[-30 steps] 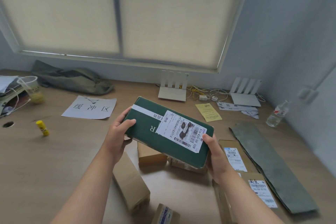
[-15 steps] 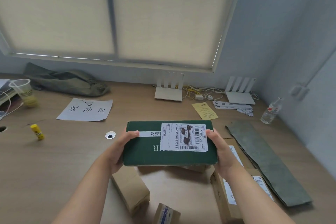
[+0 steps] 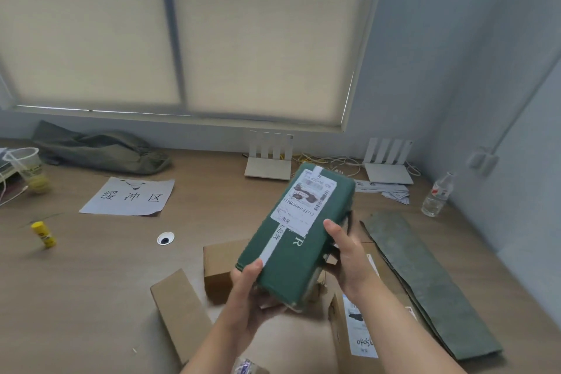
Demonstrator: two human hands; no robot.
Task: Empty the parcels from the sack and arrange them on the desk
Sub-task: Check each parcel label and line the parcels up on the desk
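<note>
A dark green parcel [image 3: 291, 252] with a white shipping label is held above the wooden desk [image 3: 91, 276], its long side pointing away from me. My left hand [image 3: 249, 291] grips its near end from below. My right hand [image 3: 349, 258] clasps its right edge. Under it lie brown cardboard parcels: one [image 3: 221, 264] behind my left hand, a long one [image 3: 179, 313] to the left, and one with a white label [image 3: 355, 334] under my right forearm. A flat grey-green sack [image 3: 425, 282] lies on the right of the desk.
A second crumpled sack [image 3: 100, 152] lies at the back left beside a plastic cup [image 3: 27, 167]. A printed paper sheet [image 3: 130, 196], a yellow glue stick [image 3: 44, 234], two white routers [image 3: 268, 161] [image 3: 388, 164] with cables, loose papers and a water bottle [image 3: 437, 194] stand on the desk.
I have turned the green parcel from lying crosswise to pointing away from me. My left hand slid to its near end and my right hand moved along its right edge.
</note>
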